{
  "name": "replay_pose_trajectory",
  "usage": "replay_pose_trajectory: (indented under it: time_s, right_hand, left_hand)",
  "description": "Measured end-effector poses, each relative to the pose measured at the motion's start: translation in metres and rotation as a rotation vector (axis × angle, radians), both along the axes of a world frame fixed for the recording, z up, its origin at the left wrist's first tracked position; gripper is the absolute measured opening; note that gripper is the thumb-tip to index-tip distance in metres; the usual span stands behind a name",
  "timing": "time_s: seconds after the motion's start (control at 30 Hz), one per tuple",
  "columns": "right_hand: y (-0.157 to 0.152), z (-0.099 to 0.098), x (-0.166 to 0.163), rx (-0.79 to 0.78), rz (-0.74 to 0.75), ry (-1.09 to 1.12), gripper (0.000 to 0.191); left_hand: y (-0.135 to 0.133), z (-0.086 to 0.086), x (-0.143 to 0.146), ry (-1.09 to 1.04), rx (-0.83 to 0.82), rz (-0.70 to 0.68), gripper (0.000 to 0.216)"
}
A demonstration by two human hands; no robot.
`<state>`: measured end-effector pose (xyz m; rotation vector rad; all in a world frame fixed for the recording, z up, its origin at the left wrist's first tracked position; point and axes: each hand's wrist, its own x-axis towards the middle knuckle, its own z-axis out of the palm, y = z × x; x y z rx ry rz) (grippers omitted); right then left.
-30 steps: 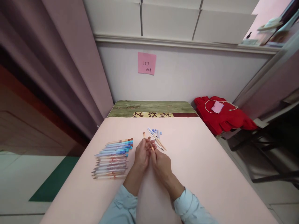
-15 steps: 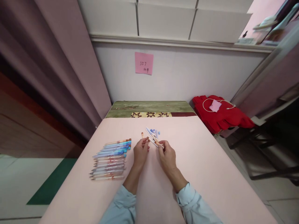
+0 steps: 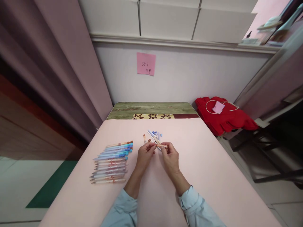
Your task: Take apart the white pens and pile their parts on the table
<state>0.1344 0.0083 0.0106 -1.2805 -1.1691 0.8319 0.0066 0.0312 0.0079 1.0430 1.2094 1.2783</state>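
Note:
My left hand (image 3: 144,156) and my right hand (image 3: 171,157) meet near the middle of the table, fingers closed in a pinch. Between them they hold a slim cream-and-orange pen barrel (image 3: 161,145) almost level, the left at one end and the right at the other. Just beyond the fingers lie long blue and white pen parts (image 3: 151,133), small blue caps (image 3: 155,132), and an orange-tipped cream piece (image 3: 144,138). A small brown cap (image 3: 149,140) rests near my left fingertips, partly hidden.
Left of my hands lies a row of several pens, blue ones (image 3: 115,151) above and pale patterned ones (image 3: 110,172) below. The pink-covered table (image 3: 208,183) ends at a patterned green strip (image 3: 153,108) by the wall. Red cloth (image 3: 227,118) with a white cable sits beyond the right edge.
My left hand has moved right, from near the brown caps to the pen barrel. The barrel in my right hand has turned nearly level, and both hands now grip it.

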Motion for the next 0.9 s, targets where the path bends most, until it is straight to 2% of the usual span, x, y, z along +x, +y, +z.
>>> replay_pose_trajectory:
  time_s: [0.3,0.47,0.6,0.73,0.9]
  right_hand:
    - [-0.001,0.003,0.001,0.008,0.011,0.144,0.029]
    - [0.001,0.003,0.000,-0.019,0.022,0.295,0.027]
    - [0.002,-0.001,-0.005,-0.120,0.102,0.511,0.026]
    - [0.001,-0.004,-0.010,-0.300,0.214,0.808,0.025]
    - [0.001,-0.005,-0.014,-0.419,0.276,0.956,0.026]
  left_hand:
    - [-0.001,0.008,-0.001,-0.188,-0.065,0.030,0.027]
    - [0.000,0.007,-0.002,-0.193,0.008,0.061,0.026]
    - [-0.001,0.013,0.000,-0.190,0.106,0.115,0.026]
    - [-0.005,0.019,0.003,-0.174,0.136,0.057,0.025]
    - [-0.007,0.019,0.004,-0.087,0.114,0.056,0.024]
